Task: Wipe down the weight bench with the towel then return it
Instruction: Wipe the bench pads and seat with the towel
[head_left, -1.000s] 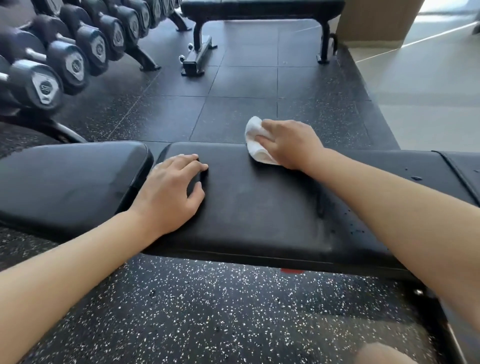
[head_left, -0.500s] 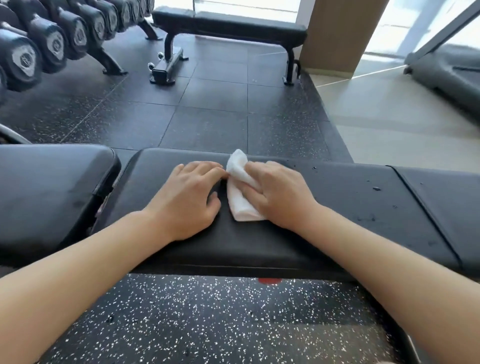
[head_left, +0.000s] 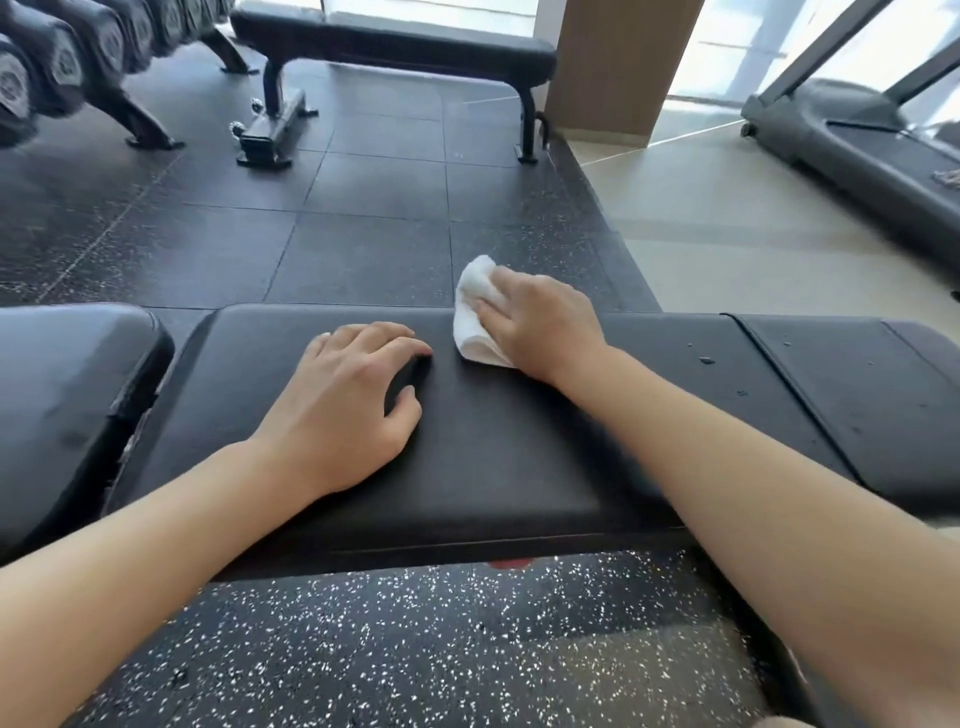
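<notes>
Soft white cloth towel; smooth black bench.

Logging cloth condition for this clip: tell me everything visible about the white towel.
The white towel is a small, soft cloth, bunched and folded rather than spread flat. It lies at the far edge of the black bench pad, its upper end lifted past that edge. The right hand presses on it, fingers across its right side, covering part of it. The left hand rests on the pad nearby, not touching it. No stains are visible.
</notes>
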